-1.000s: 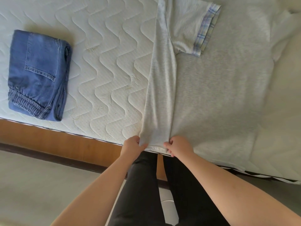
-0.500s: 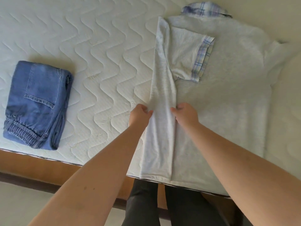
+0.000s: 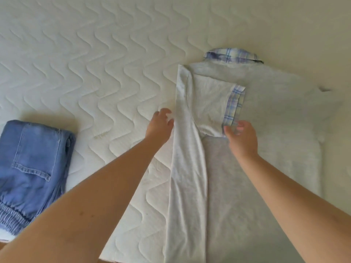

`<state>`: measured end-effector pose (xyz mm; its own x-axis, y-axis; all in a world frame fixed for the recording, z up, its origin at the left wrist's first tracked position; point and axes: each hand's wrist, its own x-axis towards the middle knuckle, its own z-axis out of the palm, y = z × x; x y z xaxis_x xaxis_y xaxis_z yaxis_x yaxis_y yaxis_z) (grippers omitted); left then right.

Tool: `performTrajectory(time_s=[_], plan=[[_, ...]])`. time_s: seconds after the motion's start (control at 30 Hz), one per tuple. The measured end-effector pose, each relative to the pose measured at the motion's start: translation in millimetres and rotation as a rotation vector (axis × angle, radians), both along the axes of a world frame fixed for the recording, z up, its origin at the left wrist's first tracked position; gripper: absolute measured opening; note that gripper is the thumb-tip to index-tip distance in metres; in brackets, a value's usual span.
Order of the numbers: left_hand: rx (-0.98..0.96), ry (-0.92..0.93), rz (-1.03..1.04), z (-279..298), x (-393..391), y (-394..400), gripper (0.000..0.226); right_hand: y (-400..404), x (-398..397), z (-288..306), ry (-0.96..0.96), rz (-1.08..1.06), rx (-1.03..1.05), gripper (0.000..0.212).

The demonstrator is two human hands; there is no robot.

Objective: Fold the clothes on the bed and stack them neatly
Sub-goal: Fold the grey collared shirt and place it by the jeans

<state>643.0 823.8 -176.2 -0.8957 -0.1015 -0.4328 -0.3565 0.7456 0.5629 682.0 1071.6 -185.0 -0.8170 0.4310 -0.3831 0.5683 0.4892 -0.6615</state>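
Observation:
A light grey polo shirt with a plaid collar lies face down on the white quilted mattress. Its left side is folded inward as a long strip, with the plaid-cuffed sleeve lying across the back. My left hand rests with its fingers apart at the folded strip's left edge. My right hand is at the sleeve's plaid cuff, fingertips touching it. The shirt's right sleeve lies spread out at the far right. Folded blue jeans sit at the mattress's left.
The mattress's near edge runs along the bottom of the view, with a strip of wooden bed frame at the lower left corner. Bare mattress stretches above and left of the shirt.
Both hands have slid up the folded strip from the shirt's hem to the sleeve level. The view has tilted up, bringing the collar into sight.

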Motion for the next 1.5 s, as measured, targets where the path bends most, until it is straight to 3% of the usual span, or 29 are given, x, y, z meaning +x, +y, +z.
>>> performTrajectory(time_s=[0.13, 0.27, 0.4, 0.53, 0.7, 0.87, 1.03, 1.17, 1.3, 1.43, 1.5], plan=[[-0.069, 0.126, -0.130, 3.9, -88.9, 10.8, 0.050, 10.4, -50.4, -11.3, -0.021, -0.001, -0.079, 0.070], [-0.138, 0.071, -0.240, 2.9, -147.8, 19.7, 0.052, 10.8, -81.2, -19.4, 0.016, -0.103, -0.150, 0.054], [-0.073, 0.012, -0.259, -4.8, -176.0, 23.7, 0.031, 17.9, -98.0, -24.8, -0.031, -0.122, -0.138, 0.018], [-0.096, 0.056, -0.148, -6.6, -189.8, 21.7, 0.014, 29.6, -97.9, -24.0, 0.015, -0.103, -0.096, 0.018], [-0.196, 0.086, -0.166, -6.3, -185.3, 30.7, 0.031, 38.3, -86.1, -28.4, -0.046, -0.049, -0.095, 0.014], [-0.227, 0.329, -0.225, -1.4, -167.5, 64.6, 0.041, 74.8, -77.5, -17.9, 0.050, -0.078, -0.120, 0.025], [-0.153, 0.419, -0.544, 2.6, -137.2, 136.2, 0.037, 143.4, -72.8, -2.1, 0.123, -0.130, 0.021, 0.022], [-0.097, 0.377, -0.827, -4.1, -108.5, 201.7, 0.047, 195.6, -67.4, 9.4, 0.153, -0.203, 0.152, 0.023], [-0.184, 0.236, -1.032, -17.7, -86.2, 259.3, 0.065, 236.7, -60.5, 10.2, 0.097, -0.249, 0.306, 0.035], [-0.304, 0.154, -1.047, -31.9, -79.1, 288.5, 0.080, 259.1, -60.3, 3.4, -0.106, -0.373, 0.142, 0.063], [-0.359, 0.125, -1.050, -38.4, -77.0, 293.7, 0.087, 266.8, -63.2, 1.6, -0.139, -0.383, 0.085, 0.067]])
